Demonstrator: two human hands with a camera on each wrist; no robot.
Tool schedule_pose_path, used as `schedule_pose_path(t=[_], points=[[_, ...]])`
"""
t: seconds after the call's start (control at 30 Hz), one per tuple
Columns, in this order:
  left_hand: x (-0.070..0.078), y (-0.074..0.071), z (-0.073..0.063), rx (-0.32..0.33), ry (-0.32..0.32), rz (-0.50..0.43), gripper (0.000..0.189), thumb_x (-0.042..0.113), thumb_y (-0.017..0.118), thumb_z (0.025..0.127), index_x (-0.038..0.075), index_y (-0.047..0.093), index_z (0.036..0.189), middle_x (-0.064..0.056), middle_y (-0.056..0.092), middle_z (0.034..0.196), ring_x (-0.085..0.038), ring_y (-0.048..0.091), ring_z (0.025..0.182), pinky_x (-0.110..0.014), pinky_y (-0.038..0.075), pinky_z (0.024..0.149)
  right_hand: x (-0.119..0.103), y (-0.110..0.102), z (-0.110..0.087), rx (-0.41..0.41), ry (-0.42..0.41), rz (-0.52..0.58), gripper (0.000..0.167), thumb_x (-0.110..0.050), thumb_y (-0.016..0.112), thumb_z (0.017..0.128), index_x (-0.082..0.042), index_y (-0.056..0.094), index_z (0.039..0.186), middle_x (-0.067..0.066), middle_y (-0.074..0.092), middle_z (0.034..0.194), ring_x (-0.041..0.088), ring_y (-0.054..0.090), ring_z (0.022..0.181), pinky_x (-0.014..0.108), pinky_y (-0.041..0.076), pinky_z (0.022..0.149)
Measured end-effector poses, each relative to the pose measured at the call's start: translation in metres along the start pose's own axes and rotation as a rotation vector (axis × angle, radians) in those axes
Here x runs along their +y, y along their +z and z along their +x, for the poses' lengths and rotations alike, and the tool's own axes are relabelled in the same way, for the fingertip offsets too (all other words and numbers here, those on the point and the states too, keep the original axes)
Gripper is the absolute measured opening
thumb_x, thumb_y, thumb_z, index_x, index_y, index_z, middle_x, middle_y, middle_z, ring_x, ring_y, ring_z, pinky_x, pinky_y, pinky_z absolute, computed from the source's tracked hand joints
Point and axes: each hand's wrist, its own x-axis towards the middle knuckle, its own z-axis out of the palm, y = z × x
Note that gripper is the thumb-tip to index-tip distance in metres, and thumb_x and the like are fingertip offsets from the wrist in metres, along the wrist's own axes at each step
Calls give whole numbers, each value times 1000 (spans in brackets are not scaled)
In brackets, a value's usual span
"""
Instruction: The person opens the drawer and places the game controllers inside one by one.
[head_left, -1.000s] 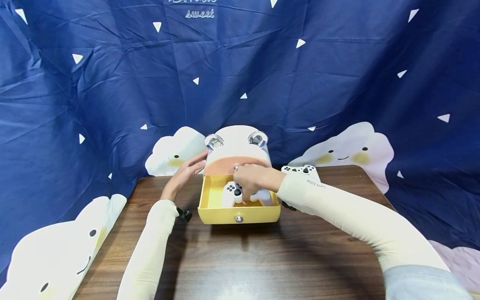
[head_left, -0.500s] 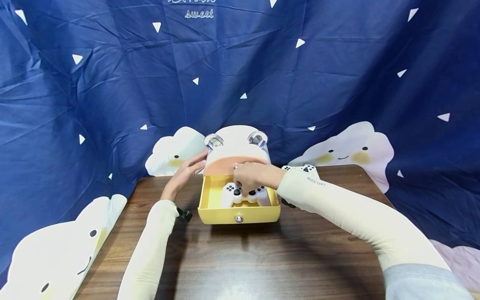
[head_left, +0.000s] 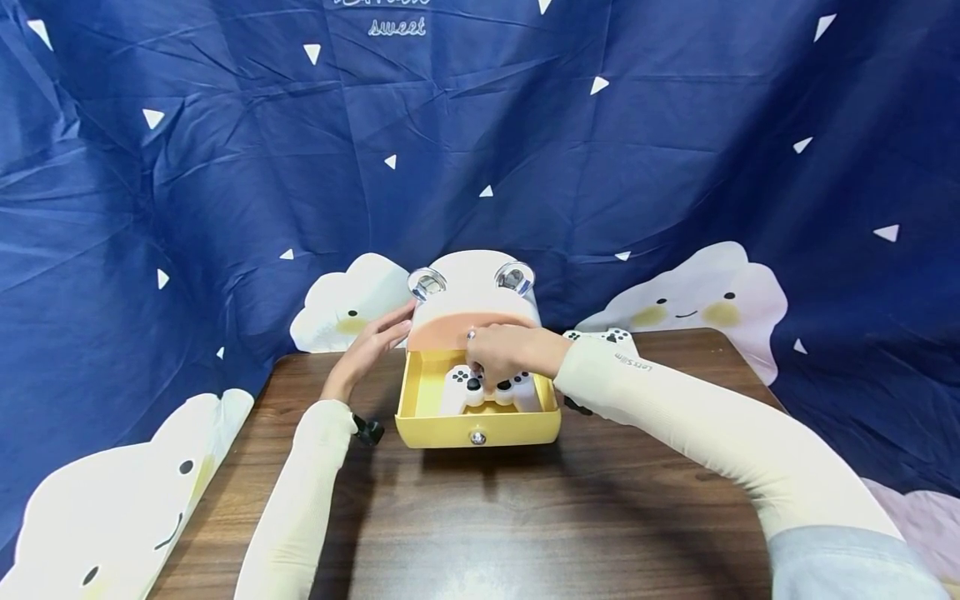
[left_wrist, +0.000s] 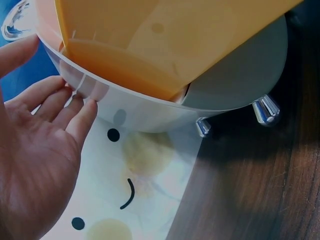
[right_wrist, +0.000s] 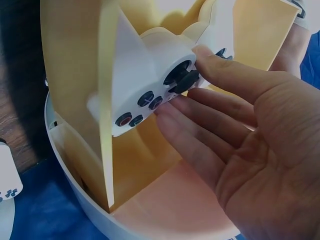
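Observation:
A white game controller [head_left: 455, 393] lies in the pulled-out yellow drawer [head_left: 438, 431] of a white storage box [head_left: 474, 279] with two shiny ring-shaped eyes. Reaching into the drawer from the right, my right hand [head_left: 501, 354] pinches the controller's middle. In the right wrist view its thumb sits by a black thumbstick [right_wrist: 185, 80], and the other fingers lie along the button-side edge. My left hand [left_wrist: 45, 130] has its fingers extended, with the tips against the white side wall of the box [left_wrist: 145, 112]. The head view hides the controller's centre behind my right hand.
A second white controller [head_left: 592, 336] lies on the brown wooden table [head_left: 480, 525] right of the box, partly behind my right sleeve. Blue cloth [head_left: 480, 108] with clouds hangs behind the table. Short shiny legs [left_wrist: 266, 110] hold the box up.
The controller has settled slightly lower and flatter in the drawer. My right thumb has drawn up from the controller's near side. The left hand and the drawer stay put.

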Motion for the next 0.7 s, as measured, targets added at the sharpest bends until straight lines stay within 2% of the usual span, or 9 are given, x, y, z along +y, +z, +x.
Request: schedule_pose_path(t=[0.17,0.27,0.43,0.57,0.7], points=[[0,0,0,-2,-4,-3,63,25,56,110,9,34,167,-5,33,175,-21,27,164,-33,29,134,2,-5,-4,32,4,-24,24,-23,85,89,-23,64,76,-2,60,96,14,51,78,29,48,71],[1,0,0,0,-4,-2,63,26,57,110,10,35,167,-5,33,175,-20,27,164,-33,29,134,5,-9,-8,83,-30,-27,25,-18,82,90,-22,64,74,-3,62,94,14,50,76,32,51,75],[2,0,0,-1,-1,0,63,25,56,111,9,34,167,-5,32,176,-21,26,164,-33,29,134,10,-14,-14,173,-114,-4,24,-8,79,87,-18,66,69,-4,63,85,12,51,71,28,50,67],[1,0,0,-3,1,-6,63,24,55,111,7,33,167,-7,31,176,-22,26,164,-33,28,134,13,-16,-21,213,-113,0,23,-7,75,88,-19,66,70,-6,62,77,13,54,70,28,48,61],[1,-1,-1,-5,-2,0,63,26,55,111,8,32,168,-6,31,176,-22,26,164,-34,28,134,16,-16,-30,251,-106,1,23,-7,72,89,-20,68,70,-8,61,71,12,54,66,32,51,61]])
